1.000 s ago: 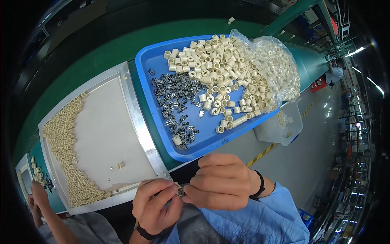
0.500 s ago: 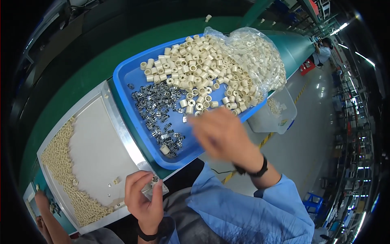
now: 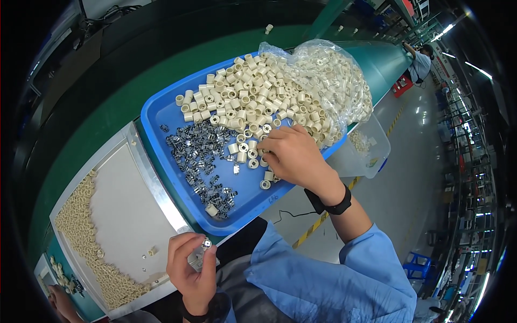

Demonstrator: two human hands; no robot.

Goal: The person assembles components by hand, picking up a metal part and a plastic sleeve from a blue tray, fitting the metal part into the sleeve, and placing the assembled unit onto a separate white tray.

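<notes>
My left hand (image 3: 191, 269) is closed, pinching a small cream plastic cap with a shiny metal piece in its end (image 3: 207, 244) between thumb and fingertips. It is over the near right corner of a metal-rimmed tray (image 3: 156, 183). My right hand (image 3: 296, 159) reaches into a blue bin (image 3: 202, 215), its bent fingers closed round a cap at the near edge of a heap of cream caps (image 3: 247, 105); the fingers partly hide it. Left of that heap lie many small metal clips (image 3: 202, 145), with one loose cap (image 3: 211, 209) among them.
A clear plastic bag of caps (image 3: 336, 75) rests on the bin's far right. Cream pieces (image 3: 81, 226) fill the tray's left side. A translucent tub (image 3: 371, 145) stands right of the bin. Another person's hand (image 3: 62, 301) is at lower left; a person (image 3: 420, 64) is far right.
My right hand has moved up and away from me, from above the bin's near part into the caps. My left hand stays nearly in place, holding the cap. The view has shifted slightly.
</notes>
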